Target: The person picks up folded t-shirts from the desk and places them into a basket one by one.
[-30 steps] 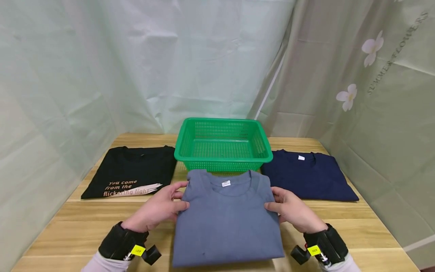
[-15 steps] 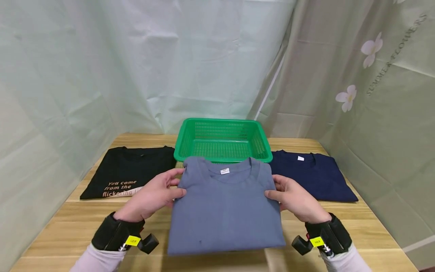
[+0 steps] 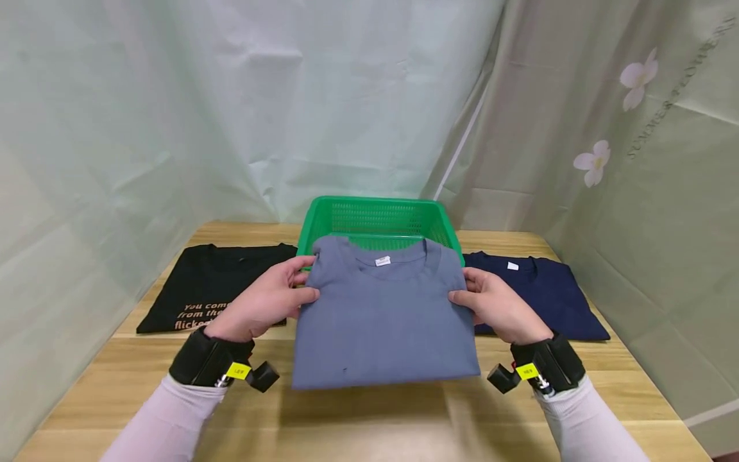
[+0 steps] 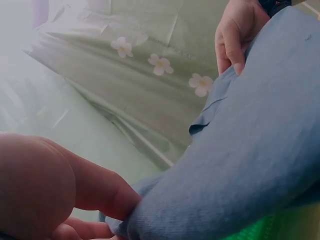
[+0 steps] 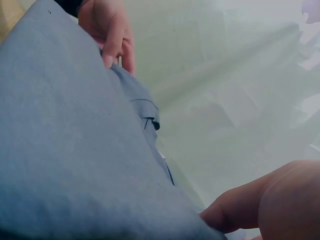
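A folded grey-blue T-shirt [image 3: 385,321] with a white neck label hangs above the table, collar toward the back. My left hand [image 3: 270,300] pinches its left edge, thumb on top and fingers beneath. On the opposite edge, my right hand [image 3: 501,305] grips the cloth the same way. Behind the shirt stands a green plastic basket [image 3: 378,204], its front part hidden by the collar. In the left wrist view, the shirt [image 4: 250,135] slopes between both hands. The right wrist view shows the thumb pressing the cloth [image 5: 95,150] at its edge.
A folded black T-shirt [image 3: 190,282] with printed lettering lies on the wooden table [image 3: 369,430] at left, partly behind my left hand. At right lies a folded navy T-shirt [image 3: 554,295]. Pale curtains [image 3: 358,96] enclose the back and sides.
Both hands have raised the grey-blue T-shirt and carried it forward, toward the basket. Its collar now covers the basket's front rim, and its shadow shows on the table below.
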A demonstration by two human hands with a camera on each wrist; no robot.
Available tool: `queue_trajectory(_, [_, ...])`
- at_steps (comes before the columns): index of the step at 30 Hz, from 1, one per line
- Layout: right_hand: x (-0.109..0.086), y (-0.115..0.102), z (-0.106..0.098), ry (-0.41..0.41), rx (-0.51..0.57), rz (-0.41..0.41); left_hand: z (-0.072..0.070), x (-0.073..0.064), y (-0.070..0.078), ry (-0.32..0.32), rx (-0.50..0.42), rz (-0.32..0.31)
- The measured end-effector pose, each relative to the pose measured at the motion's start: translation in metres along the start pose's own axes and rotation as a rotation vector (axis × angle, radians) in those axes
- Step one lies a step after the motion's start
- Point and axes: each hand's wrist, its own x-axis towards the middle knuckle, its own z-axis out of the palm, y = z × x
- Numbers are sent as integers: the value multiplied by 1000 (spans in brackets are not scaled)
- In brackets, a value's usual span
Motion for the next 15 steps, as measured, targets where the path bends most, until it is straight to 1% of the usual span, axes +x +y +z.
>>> queue_trajectory(6, [14, -3, -3, 35, -11, -4, -6, 16, 7, 58, 85, -27])
queue_trajectory(8, [19, -5, -4, 45, -6, -2, -9, 20, 8, 70, 97, -32])
queue_trajectory(10, [23, -6, -4, 51, 1, 10, -11, 25, 8, 78, 97, -41])
queue_trajectory(15, [31, -8, -7, 60, -2, 31, -15, 34, 9, 72, 63, -51])
